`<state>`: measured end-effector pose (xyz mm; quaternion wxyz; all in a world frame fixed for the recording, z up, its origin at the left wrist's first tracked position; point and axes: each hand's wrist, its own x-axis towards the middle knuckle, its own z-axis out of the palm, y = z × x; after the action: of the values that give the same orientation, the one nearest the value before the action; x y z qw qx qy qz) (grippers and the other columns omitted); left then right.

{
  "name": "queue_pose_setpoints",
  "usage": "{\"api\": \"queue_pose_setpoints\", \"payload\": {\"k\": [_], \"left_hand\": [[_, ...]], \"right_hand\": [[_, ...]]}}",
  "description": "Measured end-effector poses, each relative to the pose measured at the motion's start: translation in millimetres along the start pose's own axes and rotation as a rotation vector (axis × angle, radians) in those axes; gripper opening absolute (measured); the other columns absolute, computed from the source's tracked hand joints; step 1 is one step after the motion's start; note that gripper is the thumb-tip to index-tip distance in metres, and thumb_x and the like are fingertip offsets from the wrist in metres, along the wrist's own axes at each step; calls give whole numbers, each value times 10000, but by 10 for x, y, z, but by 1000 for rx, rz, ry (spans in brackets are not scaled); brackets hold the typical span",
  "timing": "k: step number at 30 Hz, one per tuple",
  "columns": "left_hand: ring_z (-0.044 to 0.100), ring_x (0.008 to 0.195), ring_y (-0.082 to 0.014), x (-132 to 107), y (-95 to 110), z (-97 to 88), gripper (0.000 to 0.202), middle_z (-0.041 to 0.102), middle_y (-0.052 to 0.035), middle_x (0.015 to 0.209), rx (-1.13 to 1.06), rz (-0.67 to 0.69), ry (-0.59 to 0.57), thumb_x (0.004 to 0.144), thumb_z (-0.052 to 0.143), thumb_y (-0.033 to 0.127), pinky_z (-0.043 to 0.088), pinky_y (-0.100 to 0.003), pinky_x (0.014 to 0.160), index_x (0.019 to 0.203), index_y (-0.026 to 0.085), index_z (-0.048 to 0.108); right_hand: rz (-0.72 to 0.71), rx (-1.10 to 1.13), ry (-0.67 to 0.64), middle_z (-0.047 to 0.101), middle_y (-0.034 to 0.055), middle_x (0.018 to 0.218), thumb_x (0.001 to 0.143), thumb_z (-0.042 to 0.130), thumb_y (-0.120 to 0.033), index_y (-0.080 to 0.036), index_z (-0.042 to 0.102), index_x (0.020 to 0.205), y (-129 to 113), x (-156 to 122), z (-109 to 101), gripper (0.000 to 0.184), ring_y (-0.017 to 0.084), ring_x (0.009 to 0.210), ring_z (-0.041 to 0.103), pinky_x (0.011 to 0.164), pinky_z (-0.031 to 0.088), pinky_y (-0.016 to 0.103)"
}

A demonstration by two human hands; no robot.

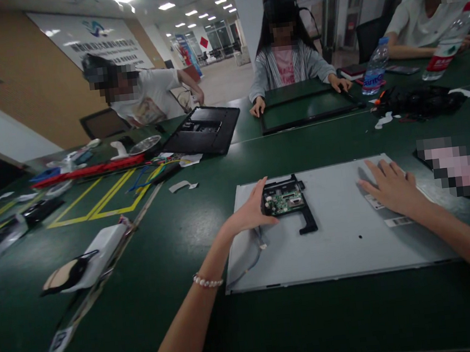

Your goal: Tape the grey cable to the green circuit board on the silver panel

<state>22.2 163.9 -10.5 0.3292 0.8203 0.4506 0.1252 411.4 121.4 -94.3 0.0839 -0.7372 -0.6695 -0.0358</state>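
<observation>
A grey flat panel (342, 237) lies face down on the green table in front of me. On its upper left sits a black bracket holding a green circuit board (284, 200). My left hand (253, 210) grips the left edge of that bracket, fingers curled round it. My right hand (389, 185) rests flat on the panel's upper right, fingers spread, holding nothing. Thin wires (256, 246) trail from the board over the panel's left edge.
A white device with a black part (88, 261) lies to the left. Across the table are a black back cover (205, 129), a black frame (307, 109) under another person's hands, two water bottles (374, 66), black parts (420, 101) and yellow floor-tape markings (103, 198).
</observation>
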Motion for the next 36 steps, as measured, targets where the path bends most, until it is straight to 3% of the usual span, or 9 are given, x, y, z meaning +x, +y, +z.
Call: {"api": "queue_pose_setpoints", "payload": {"k": [5, 9, 13, 16, 19, 22, 27, 36], "left_hand": [[221, 1416, -361, 3, -61, 93, 1130, 193, -162, 1548, -77, 53, 105, 618, 762, 374, 176, -536, 1165, 1518, 211, 99], [259, 1391, -375, -14, 51, 208, 1138, 240, -154, 1521, -47, 100, 138, 607, 776, 387, 191, -565, 1152, 1516, 239, 109], [269, 1384, -372, -41, 300, 348, 1126, 266, -150, 1501, -56, 158, 87, 617, 776, 374, 202, -552, 1158, 1516, 231, 112], [231, 1403, -367, -70, 409, 399, 1117, 208, -148, 1528, -65, 166, 32, 642, 758, 375, 189, -553, 1164, 1519, 230, 82], [146, 1426, -390, -87, 400, 373, 1171, 98, -159, 1562, -65, 164, -62, 626, 770, 404, 162, -577, 1163, 1523, 221, 40], [158, 1423, -387, -87, 339, 318, 1167, 121, -150, 1559, -91, 188, -114, 629, 771, 395, 156, -577, 1164, 1524, 239, 39], [230, 1397, -386, -95, 305, 327, 1139, 213, -138, 1524, -110, 188, -69, 631, 772, 395, 185, -573, 1161, 1524, 259, 79], [224, 1395, -425, -159, 352, 411, 1140, 203, -153, 1540, -128, 142, -64, 645, 756, 417, 191, -622, 1144, 1531, 248, 59]], "right_hand": [[-24, -8, 29, 398, 225, 1430, 942, 171, -583, -181, 281, 1484, -16, -10, -16, 683, 433, 1305, 347, 938, 348, 662], [-33, -19, 47, 403, 237, 1414, 944, 180, -577, -178, 296, 1475, -15, -21, -4, 674, 443, 1297, 346, 913, 365, 661], [-42, -29, 47, 418, 233, 1400, 943, 199, -570, -175, 303, 1470, -5, -20, -2, 666, 438, 1289, 356, 914, 367, 653], [-49, -33, 55, 415, 224, 1410, 946, 193, -565, -173, 302, 1470, -2, -23, -16, 663, 429, 1293, 358, 933, 361, 644], [-61, -38, 65, 417, 221, 1414, 951, 182, -553, -169, 308, 1467, -5, -35, -38, 655, 420, 1294, 360, 945, 358, 630], [-76, -48, 63, 428, 219, 1403, 951, 184, -544, -171, 310, 1465, -13, -48, -57, 647, 421, 1285, 367, 935, 368, 624], [-81, -49, 49, 419, 209, 1415, 951, 181, -535, -187, 301, 1468, -28, -73, -81, 635, 430, 1287, 361, 933, 369, 627], [-121, -82, 31, 399, 207, 1438, 957, 179, -526, -189, 342, 1442, -31, -146, -120, 613, 435, 1306, 346, 936, 378, 632]]}}
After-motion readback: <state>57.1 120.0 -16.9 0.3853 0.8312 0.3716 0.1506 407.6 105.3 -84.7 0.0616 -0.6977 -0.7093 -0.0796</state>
